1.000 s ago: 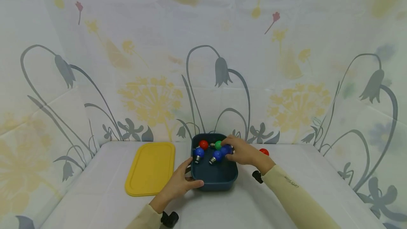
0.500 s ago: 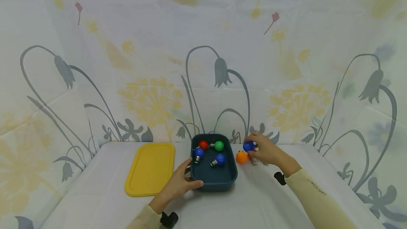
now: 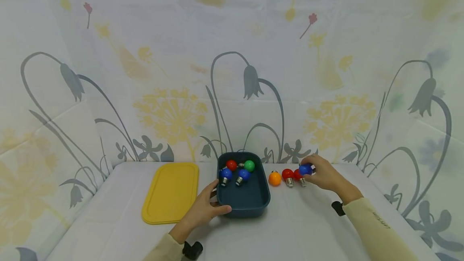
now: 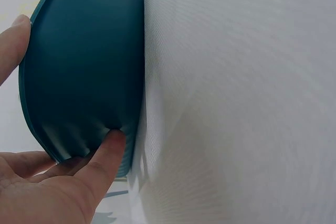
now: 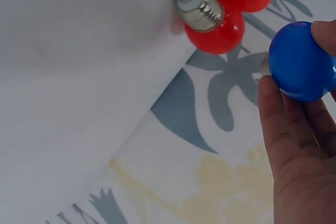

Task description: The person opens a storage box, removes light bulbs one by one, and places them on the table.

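My right hand (image 3: 324, 174) pinches a blue light bulb (image 5: 302, 61) above the table, to the right of the dark teal plastic box (image 3: 250, 212). Below it, beside the hand, a red bulb (image 3: 298, 174) is partly covered, with another red bulb (image 3: 288, 173) and an orange bulb (image 3: 274, 179) to its left. With thumb and fingers around its near left corner, my left hand (image 3: 203, 210) holds the box. Inside lie a red bulb (image 3: 230, 165), a green bulb (image 3: 249, 166) and two blue bulbs, one at the left wall (image 3: 226, 173), one nearer the middle (image 3: 243, 175).
A yellow lid (image 3: 170, 192) lies flat on the white tablecloth (image 3: 290, 228), left of the box. Behind the table hangs a flower-patterned cloth (image 3: 232, 124), close to the bulbs and the box's far side.
My right hand has lifted a blue bulb out of the box and carried it right, past the orange and red bulbs. The other blue bulb inside has rolled slightly. My left hand stays on the box.
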Available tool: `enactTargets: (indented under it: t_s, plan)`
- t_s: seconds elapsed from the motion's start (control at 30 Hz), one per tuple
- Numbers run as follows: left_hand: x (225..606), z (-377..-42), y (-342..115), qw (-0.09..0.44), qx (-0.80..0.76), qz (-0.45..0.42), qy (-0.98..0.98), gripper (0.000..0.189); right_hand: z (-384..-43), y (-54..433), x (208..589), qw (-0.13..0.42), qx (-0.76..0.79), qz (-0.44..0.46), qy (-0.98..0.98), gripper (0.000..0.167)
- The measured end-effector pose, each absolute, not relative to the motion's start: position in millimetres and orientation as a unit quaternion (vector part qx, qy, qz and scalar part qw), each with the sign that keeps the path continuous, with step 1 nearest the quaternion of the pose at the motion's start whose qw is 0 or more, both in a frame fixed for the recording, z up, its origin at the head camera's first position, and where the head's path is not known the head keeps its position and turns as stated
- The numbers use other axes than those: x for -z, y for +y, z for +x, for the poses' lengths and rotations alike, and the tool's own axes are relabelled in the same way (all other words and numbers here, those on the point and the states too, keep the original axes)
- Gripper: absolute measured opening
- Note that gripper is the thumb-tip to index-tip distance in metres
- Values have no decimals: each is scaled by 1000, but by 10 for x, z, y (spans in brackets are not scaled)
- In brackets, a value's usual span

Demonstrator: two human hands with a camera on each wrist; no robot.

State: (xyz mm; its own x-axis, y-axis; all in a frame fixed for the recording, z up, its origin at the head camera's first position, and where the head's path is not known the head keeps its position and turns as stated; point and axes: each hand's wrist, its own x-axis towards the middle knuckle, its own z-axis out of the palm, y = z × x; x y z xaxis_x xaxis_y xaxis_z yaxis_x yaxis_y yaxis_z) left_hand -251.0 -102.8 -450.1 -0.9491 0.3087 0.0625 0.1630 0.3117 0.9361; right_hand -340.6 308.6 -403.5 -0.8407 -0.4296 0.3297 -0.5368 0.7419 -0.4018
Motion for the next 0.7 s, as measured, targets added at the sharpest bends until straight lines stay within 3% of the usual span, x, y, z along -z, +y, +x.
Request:
enactTargets:
  t_s: [0.7]
  plan:
    - [4506, -2510, -1035, 62, -565, 146, 809, 98, -3498, 3418, 4360, 93, -245, 208, -942, 32]
